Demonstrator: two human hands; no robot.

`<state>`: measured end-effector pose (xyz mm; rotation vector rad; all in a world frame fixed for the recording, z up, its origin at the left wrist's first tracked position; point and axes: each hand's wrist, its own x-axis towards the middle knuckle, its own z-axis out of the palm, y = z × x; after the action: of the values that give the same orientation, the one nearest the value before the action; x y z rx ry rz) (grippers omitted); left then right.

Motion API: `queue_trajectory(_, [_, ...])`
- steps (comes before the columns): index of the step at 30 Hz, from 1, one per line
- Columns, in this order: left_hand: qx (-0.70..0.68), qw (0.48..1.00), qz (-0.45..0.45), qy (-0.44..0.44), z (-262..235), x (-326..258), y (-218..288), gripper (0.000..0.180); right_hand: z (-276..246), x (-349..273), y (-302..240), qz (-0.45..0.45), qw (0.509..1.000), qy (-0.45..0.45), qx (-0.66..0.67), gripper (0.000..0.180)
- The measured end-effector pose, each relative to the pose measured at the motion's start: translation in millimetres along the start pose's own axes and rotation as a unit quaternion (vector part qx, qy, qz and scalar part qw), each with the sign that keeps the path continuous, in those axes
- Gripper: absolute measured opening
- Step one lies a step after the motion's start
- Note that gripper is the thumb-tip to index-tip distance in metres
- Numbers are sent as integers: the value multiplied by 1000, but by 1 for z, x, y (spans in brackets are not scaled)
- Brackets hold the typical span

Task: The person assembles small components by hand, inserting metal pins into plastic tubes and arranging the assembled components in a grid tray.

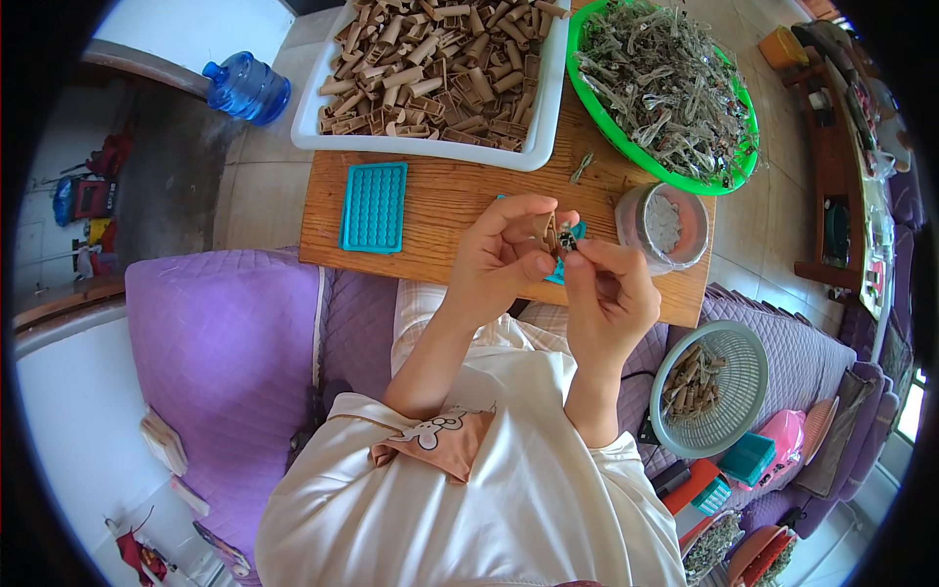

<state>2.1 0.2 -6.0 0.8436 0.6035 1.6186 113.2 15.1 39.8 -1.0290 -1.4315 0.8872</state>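
Observation:
Above the near edge of the wooden table, my left hand (497,256) pinches a small brown plastic casing (546,227). My right hand (614,293) meets it from the other side, its thumb and forefinger closed on a small dark electronic part (566,239). The two pieces are close together; the fingers hide whether they touch. Behind both hands, a teal tray (558,276) is mostly covered. Left of them, another teal tray (374,207) with rows of small round cells lies flat. A clear round tub (696,252) holding whitish pieces stands just right of my right hand.
A white bin (421,149) heaped with brown casings and a green basket (751,161) full of wired parts cover the far side of the wooden table (460,191). On the sofa at right sits a grey-green colander (751,377). A blue water bottle (249,88) stands at far left.

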Motion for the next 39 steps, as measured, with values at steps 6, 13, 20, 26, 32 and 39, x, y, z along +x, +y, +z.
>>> queue_trajectory(6, [-18, 1000, -14, 9, 2, 1, 3, 47, -1, 2, -1, 5, 999, -34, -24, 9])
queue_trajectory(13, [5, 996, -41, 81, 2, -1, 5, 40, 3, 5, 11, -49, 988, -137, -49, 12])
queue_trajectory(20, [61, 987, -32, 148, 18, -1, 11, 32, 17, -10, 18, 38, 997, -71, 22, 22])
queue_trajectory(26, [85, 979, -26, 185, 20, -4, 22, 31, 21, -19, 23, -16, 999, -35, -6, 23])
queue_trajectory(32, [55, 984, -42, 163, 17, -5, 23, 31, 18, -16, 24, -48, 998, -25, -16, 25])
queue_trajectory(39, [-136, 974, -87, 162, 13, -3, 27, 30, 23, -16, 15, 153, 971, -63, 172, 43])
